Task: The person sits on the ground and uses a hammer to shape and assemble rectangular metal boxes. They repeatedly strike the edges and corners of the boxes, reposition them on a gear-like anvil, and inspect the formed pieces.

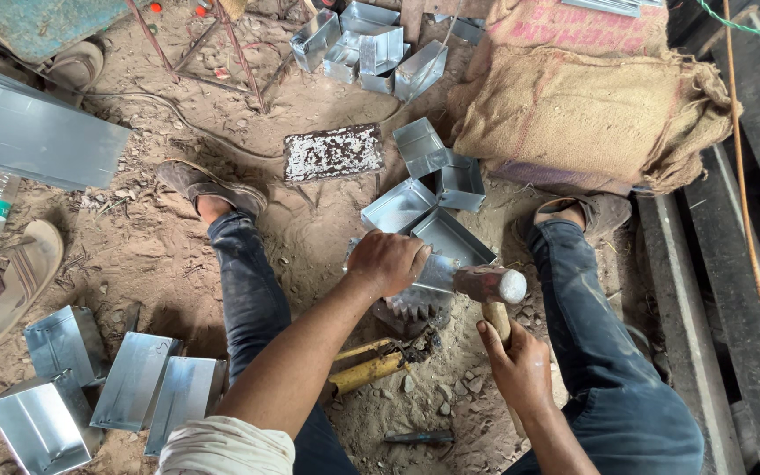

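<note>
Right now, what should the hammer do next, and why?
Probably a short tap down onto the metal tray. The right hand holds the hammer with its head resting right at the tray's edge, and the left hand presses the tray steady over the iron block.

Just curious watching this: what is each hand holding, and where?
The right hand grips a hammer by its wooden handle. The left hand presses on a sheet-metal tray at its near edge.
</note>
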